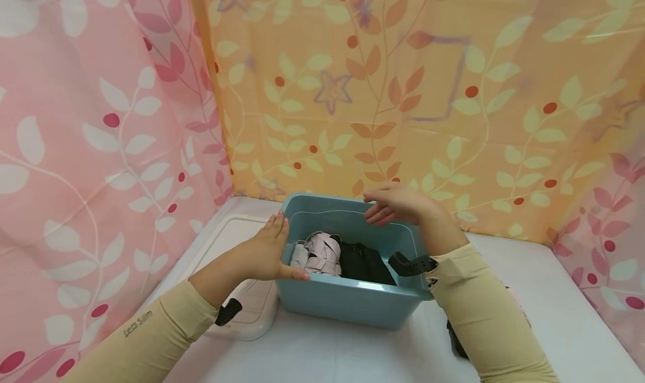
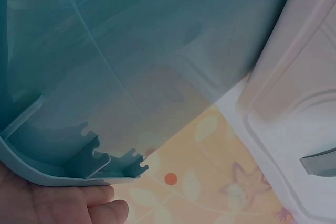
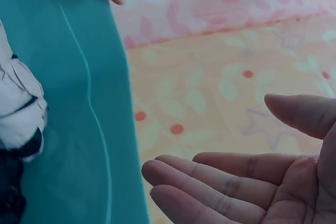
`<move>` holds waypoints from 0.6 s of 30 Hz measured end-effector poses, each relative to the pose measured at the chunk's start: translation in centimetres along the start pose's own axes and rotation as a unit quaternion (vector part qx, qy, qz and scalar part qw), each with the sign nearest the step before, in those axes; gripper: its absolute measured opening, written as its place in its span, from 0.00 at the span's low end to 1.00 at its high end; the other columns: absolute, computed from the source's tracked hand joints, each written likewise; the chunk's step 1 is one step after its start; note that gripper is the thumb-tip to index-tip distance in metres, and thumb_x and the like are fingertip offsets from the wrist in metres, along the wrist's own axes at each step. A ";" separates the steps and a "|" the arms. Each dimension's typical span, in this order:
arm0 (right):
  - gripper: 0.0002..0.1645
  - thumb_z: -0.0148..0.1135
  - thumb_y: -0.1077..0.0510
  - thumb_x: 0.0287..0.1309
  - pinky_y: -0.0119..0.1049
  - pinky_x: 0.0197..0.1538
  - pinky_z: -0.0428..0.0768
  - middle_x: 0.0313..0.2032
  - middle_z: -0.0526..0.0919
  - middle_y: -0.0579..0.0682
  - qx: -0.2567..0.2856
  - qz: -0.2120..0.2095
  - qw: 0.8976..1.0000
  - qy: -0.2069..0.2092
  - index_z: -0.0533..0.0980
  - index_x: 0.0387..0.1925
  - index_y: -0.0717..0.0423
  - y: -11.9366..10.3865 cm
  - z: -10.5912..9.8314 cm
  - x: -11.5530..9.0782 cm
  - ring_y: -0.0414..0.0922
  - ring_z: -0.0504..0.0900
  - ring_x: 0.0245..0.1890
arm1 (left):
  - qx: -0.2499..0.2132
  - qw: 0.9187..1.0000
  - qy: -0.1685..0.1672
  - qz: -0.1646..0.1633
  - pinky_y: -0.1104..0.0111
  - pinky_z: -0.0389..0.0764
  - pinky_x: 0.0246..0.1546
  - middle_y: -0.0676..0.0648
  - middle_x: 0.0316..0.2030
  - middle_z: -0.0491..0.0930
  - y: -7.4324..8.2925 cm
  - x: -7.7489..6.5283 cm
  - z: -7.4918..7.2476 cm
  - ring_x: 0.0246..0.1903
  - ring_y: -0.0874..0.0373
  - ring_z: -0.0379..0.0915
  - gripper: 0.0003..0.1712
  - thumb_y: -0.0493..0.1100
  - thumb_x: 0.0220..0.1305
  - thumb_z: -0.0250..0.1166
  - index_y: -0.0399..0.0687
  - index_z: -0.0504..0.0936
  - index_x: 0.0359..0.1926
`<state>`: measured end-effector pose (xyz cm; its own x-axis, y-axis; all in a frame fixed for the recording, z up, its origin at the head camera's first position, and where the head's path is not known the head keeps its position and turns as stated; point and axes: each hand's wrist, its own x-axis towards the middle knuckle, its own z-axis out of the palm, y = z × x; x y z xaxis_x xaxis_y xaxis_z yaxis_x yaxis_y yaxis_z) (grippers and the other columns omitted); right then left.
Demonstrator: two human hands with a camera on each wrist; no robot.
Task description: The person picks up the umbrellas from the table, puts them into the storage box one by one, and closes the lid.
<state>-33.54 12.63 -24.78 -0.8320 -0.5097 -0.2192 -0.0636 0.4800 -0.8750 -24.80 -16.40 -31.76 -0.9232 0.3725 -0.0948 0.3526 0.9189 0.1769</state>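
Observation:
A blue plastic storage bin (image 1: 347, 303) stands on the white table. Inside it lie a pale pink bundle of rolled cloth (image 1: 324, 253) with dark marks and, to its right, folded black cloth (image 1: 364, 262). My left hand (image 1: 264, 251) rests on the bin's left rim, fingers straight and thumb along the front edge; the left wrist view shows its fingertips (image 2: 107, 211) at the rim from outside. My right hand (image 1: 395, 204) hovers over the back right of the bin, holding nothing. In the right wrist view its fingers (image 3: 226, 182) are extended and spread from the thumb.
A whitish lid (image 1: 242, 324) lies flat on the table (image 1: 322, 355), left of the bin and partly under my left arm. A dark item (image 1: 456, 341) shows beside my right forearm, mostly hidden by the sleeve. Patterned pink and orange curtains (image 1: 332, 142) enclose the table.

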 end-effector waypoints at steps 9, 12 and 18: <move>0.35 0.50 0.43 0.64 0.45 0.46 0.78 0.41 0.82 0.61 -0.003 -0.010 1.000 0.030 0.63 0.59 0.68 1.0 -2.6 -3.7 0.56 0.80 0.44 | -0.002 1.000 0.003 0.001 0.52 0.42 0.66 0.36 0.69 0.28 -0.2 0.3 0.0 0.68 0.44 0.20 0.78 0.87 0.31 0.47 0.34 0.36 0.69; 0.35 0.51 0.43 0.63 0.44 0.45 0.78 0.41 0.82 0.60 0.001 -0.011 0.999 0.046 0.64 0.58 0.68 1.6 -3.4 -4.9 0.57 0.80 0.45 | -0.006 1.000 0.002 0.002 0.52 0.42 0.66 0.35 0.69 0.28 -0.2 0.2 -0.2 0.68 0.43 0.20 0.78 0.86 0.32 0.49 0.34 0.36 0.69; 0.35 0.50 0.45 0.64 0.45 0.44 0.78 0.42 0.81 0.63 -0.008 -0.017 0.998 0.064 0.62 0.59 0.70 2.9 -4.8 -7.6 0.55 0.81 0.43 | -0.011 1.000 -0.002 0.000 0.51 0.42 0.65 0.35 0.69 0.28 -0.5 0.2 -0.3 0.68 0.43 0.21 0.78 0.86 0.32 0.50 0.34 0.36 0.69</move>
<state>-29.99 21.33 -23.59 -0.8929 -0.4306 -0.1317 -0.1004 0.4755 -0.8740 -25.25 -16.81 -31.57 -0.9229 0.3722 -0.0990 0.3482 0.9162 0.1985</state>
